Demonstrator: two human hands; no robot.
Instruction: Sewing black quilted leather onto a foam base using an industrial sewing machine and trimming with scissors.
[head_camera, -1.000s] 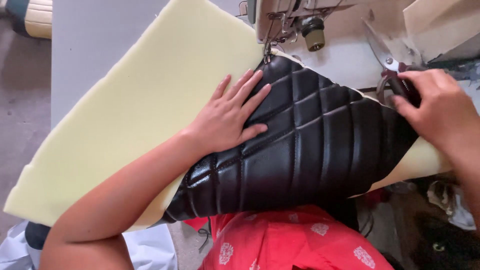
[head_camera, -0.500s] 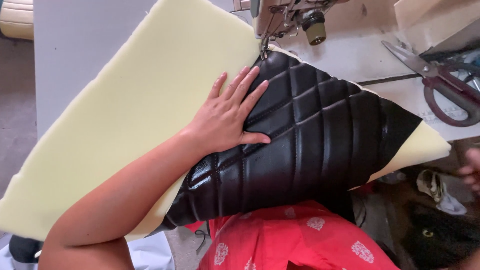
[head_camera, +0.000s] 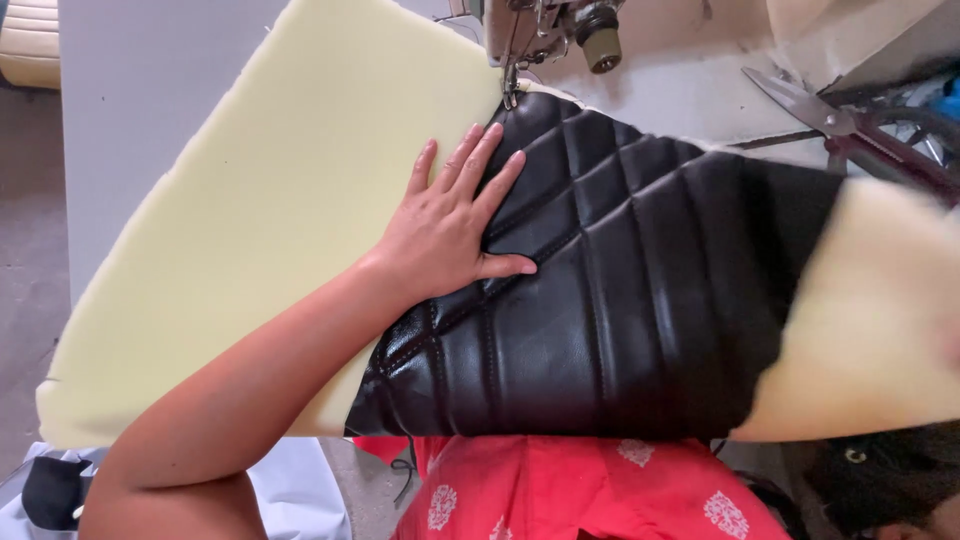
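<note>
The left hand (head_camera: 445, 235) lies flat, palm down, its fingers (head_camera: 480, 165) spread and open, gripping nothing; they press across the edge where the black quilted cover (head_camera: 620, 300) meets the foam (head_camera: 270, 230). The fingertips point up toward the needle of the sewing machine (head_camera: 545, 25), which stands just beyond them at the cover's top corner, while the thumb stretches right along a stitched seam. The palm and wrist rest on the foam, the fingers mostly on the cover. The cover spreads from under the fingers to the right and down toward the person's red patterned clothing (head_camera: 590, 490), its diamond and ribbed stitching facing up. The foam, pale yellow, runs out far to the left under the forearm and shows again past the cover's right edge, blurred there. The right hand is not in view. Scissors (head_camera: 850, 135) lie on the table (head_camera: 680, 90) at upper right, well apart from the fingers
</note>
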